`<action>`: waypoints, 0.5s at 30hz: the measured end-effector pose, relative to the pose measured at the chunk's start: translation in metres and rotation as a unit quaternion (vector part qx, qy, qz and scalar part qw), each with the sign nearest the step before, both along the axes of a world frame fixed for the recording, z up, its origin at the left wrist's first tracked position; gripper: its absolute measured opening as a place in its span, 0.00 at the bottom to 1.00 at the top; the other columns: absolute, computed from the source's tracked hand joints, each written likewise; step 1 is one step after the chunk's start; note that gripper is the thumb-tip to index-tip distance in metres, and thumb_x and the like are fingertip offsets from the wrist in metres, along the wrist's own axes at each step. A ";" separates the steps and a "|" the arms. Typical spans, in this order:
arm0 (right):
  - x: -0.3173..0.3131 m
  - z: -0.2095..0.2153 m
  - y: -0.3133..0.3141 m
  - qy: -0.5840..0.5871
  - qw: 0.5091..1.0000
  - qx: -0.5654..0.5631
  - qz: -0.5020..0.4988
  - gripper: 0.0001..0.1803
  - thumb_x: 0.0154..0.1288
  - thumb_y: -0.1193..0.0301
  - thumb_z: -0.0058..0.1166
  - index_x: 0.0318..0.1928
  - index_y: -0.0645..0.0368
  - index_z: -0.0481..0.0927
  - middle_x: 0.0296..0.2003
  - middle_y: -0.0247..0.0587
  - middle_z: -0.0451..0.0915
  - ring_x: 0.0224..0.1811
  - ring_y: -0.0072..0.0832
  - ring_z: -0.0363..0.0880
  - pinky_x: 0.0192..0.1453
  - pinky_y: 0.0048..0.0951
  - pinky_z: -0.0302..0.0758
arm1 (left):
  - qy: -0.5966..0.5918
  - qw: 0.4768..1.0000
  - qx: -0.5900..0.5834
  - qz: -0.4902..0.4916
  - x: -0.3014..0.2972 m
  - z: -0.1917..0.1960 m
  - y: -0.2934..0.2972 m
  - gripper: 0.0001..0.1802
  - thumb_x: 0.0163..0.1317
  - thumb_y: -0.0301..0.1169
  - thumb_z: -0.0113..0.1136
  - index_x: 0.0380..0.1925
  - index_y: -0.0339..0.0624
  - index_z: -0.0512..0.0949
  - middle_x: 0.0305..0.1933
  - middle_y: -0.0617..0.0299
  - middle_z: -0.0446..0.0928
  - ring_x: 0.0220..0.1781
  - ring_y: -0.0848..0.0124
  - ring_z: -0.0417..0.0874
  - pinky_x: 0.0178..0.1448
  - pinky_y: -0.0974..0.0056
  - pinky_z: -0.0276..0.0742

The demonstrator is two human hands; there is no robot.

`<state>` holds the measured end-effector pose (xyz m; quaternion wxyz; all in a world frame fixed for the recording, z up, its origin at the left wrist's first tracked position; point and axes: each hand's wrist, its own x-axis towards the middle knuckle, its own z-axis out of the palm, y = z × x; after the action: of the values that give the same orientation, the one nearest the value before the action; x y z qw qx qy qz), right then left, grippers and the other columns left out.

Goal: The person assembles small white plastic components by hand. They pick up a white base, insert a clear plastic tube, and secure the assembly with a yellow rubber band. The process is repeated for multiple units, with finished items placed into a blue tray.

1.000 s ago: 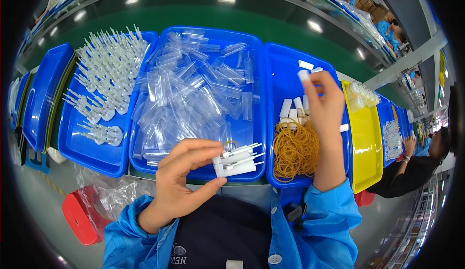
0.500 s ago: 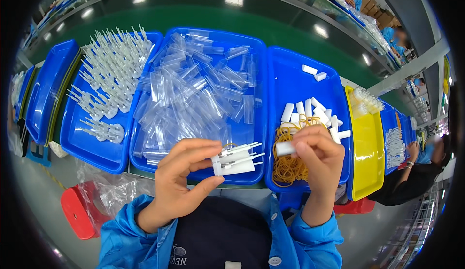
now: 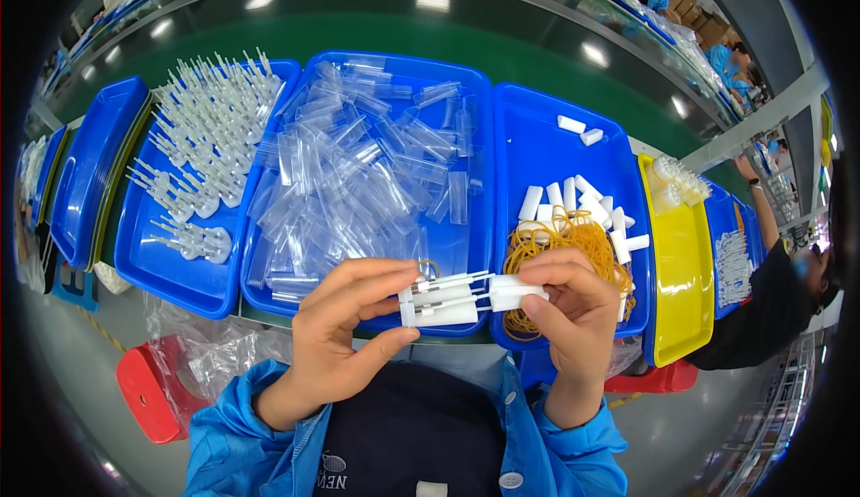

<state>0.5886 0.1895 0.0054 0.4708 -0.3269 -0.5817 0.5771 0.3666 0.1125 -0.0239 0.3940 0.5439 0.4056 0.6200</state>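
Note:
My left hand (image 3: 340, 331) pinches the base of a white plastic pronged piece (image 3: 448, 311) between thumb and fingers. Its several thin rods point right, and a white block lies along them. A short white cylinder (image 3: 509, 295) is gripped by the thumb and fingers of my right hand (image 3: 573, 313). Its left end meets the tips of the rods; whether any rod has entered it I cannot tell. Beneath my right hand, tan rubber bands (image 3: 528, 318) and loose white cylinders (image 3: 591, 206) fill part of a blue tray (image 3: 555, 161).
Clear plastic sleeves (image 3: 358, 166) fill the middle blue tray (image 3: 488, 139). Upright pronged pieces (image 3: 210, 130) crowd the left blue tray (image 3: 143, 260). A yellow tray (image 3: 681, 291) stands at the right, near a co-worker's arm (image 3: 761, 201). A red stool (image 3: 148, 394) is below left.
My right hand has moved slightly left, bringing the white cylinder from above the rubber bands to the rod tips. My left hand stays nearly still. The co-worker's arm at right has reached farther out.

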 end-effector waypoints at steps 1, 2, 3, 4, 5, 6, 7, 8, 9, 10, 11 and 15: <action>0.000 0.000 0.000 -0.005 1.000 -0.010 -0.002 0.13 0.54 0.90 0.57 0.42 0.74 0.81 0.46 0.48 0.75 0.45 0.29 0.79 0.48 0.25 0.79 | -0.003 1.000 0.002 0.000 0.001 0.000 0.000 0.25 0.54 0.15 0.66 0.55 0.31 0.75 0.58 0.45 0.71 0.60 0.58 0.78 0.59 0.59 0.82; -0.001 0.000 -0.001 0.002 1.000 -0.007 0.002 0.13 0.54 0.90 0.57 0.42 0.74 0.81 0.46 0.48 0.75 0.45 0.28 0.79 0.48 0.25 0.79 | -0.007 1.000 0.004 0.001 0.002 0.000 -0.001 0.25 0.54 0.15 0.66 0.55 0.31 0.75 0.58 0.45 0.71 0.60 0.58 0.78 0.59 0.59 0.82; -0.002 0.001 -0.004 0.009 1.000 -0.005 0.006 0.13 0.54 0.90 0.57 0.42 0.74 0.81 0.46 0.48 0.75 0.45 0.28 0.79 0.48 0.25 0.79 | 0.000 1.000 0.004 0.001 0.003 0.000 -0.001 0.25 0.53 0.15 0.66 0.54 0.31 0.76 0.58 0.45 0.72 0.59 0.58 0.78 0.58 0.59 0.83; -0.004 0.001 -0.006 0.016 1.000 -0.003 0.009 0.13 0.55 0.90 0.57 0.42 0.73 0.81 0.47 0.47 0.75 0.45 0.28 0.79 0.48 0.26 0.79 | 0.007 1.000 0.005 0.001 0.003 0.000 0.000 0.25 0.53 0.15 0.66 0.54 0.31 0.76 0.57 0.46 0.72 0.59 0.58 0.78 0.58 0.60 0.83; -0.006 0.002 -0.008 0.005 1.000 0.007 0.000 0.13 0.54 0.89 0.58 0.42 0.72 0.82 0.46 0.47 0.75 0.44 0.28 0.79 0.47 0.26 0.79 | 0.013 1.000 0.005 0.002 0.003 0.001 0.000 0.25 0.53 0.15 0.66 0.54 0.31 0.76 0.57 0.46 0.72 0.59 0.58 0.78 0.58 0.60 0.83; -0.008 0.002 -0.010 -0.006 1.000 0.016 -0.010 0.13 0.53 0.88 0.59 0.41 0.71 0.82 0.45 0.46 0.76 0.43 0.29 0.79 0.46 0.26 0.78 | 0.017 1.000 0.004 0.003 0.003 0.000 0.001 0.25 0.53 0.16 0.67 0.54 0.31 0.76 0.57 0.46 0.73 0.58 0.58 0.79 0.57 0.60 0.83; -0.008 0.003 -0.011 -0.017 0.999 0.026 -0.020 0.13 0.52 0.88 0.60 0.41 0.70 0.83 0.44 0.46 0.77 0.42 0.29 0.80 0.45 0.26 0.78 | 0.022 1.000 0.004 0.005 0.003 0.000 0.001 0.26 0.52 0.16 0.67 0.54 0.32 0.77 0.56 0.47 0.73 0.58 0.58 0.79 0.57 0.60 0.83; -0.008 0.003 -0.011 -0.081 0.990 0.104 -0.040 0.14 0.50 0.86 0.62 0.40 0.68 0.84 0.42 0.45 0.78 0.41 0.29 0.80 0.44 0.26 0.78 | 0.026 1.000 0.003 0.006 0.003 0.000 0.001 0.26 0.52 0.16 0.68 0.54 0.32 0.77 0.56 0.47 0.74 0.58 0.59 0.79 0.57 0.61 0.84; -0.008 0.002 -0.011 -0.145 0.971 0.183 -0.057 0.14 0.49 0.85 0.63 0.39 0.67 0.84 0.41 0.45 0.78 0.40 0.30 0.80 0.42 0.26 0.77 | 0.027 1.000 -0.004 0.002 0.002 0.000 0.001 0.26 0.52 0.16 0.68 0.54 0.32 0.77 0.56 0.48 0.74 0.58 0.59 0.79 0.57 0.61 0.84; -0.008 0.002 -0.011 -0.206 0.941 0.259 -0.074 0.14 0.47 0.84 0.64 0.38 0.65 0.85 0.39 0.44 0.79 0.39 0.30 0.80 0.41 0.26 0.77 | 0.029 1.000 -0.011 -0.003 0.002 0.000 0.001 0.26 0.51 0.16 0.68 0.54 0.33 0.77 0.56 0.48 0.74 0.58 0.60 0.79 0.57 0.61 0.84; -0.010 0.003 -0.012 -0.207 0.936 0.273 -0.077 0.14 0.46 0.84 0.65 0.38 0.64 0.85 0.38 0.44 0.79 0.38 0.30 0.80 0.40 0.26 0.76 | 0.030 0.999 -0.017 -0.008 0.002 0.001 0.001 0.27 0.51 0.17 0.69 0.54 0.33 0.77 0.56 0.49 0.74 0.57 0.60 0.79 0.56 0.61 0.84; -0.015 0.009 -0.017 -0.188 0.935 0.294 -0.059 0.13 0.46 0.82 0.66 0.36 0.62 0.86 0.37 0.43 0.81 0.36 0.30 0.81 0.39 0.25 0.76 | 0.005 0.998 -0.058 -0.039 0.001 0.002 0.000 0.27 0.52 0.17 0.69 0.55 0.34 0.77 0.55 0.51 0.74 0.57 0.63 0.79 0.56 0.61 0.84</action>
<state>0.5738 0.1724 0.0144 0.4610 -0.3102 -0.7832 0.2791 0.3672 0.1121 -0.0220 0.4471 0.5384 0.4213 0.5768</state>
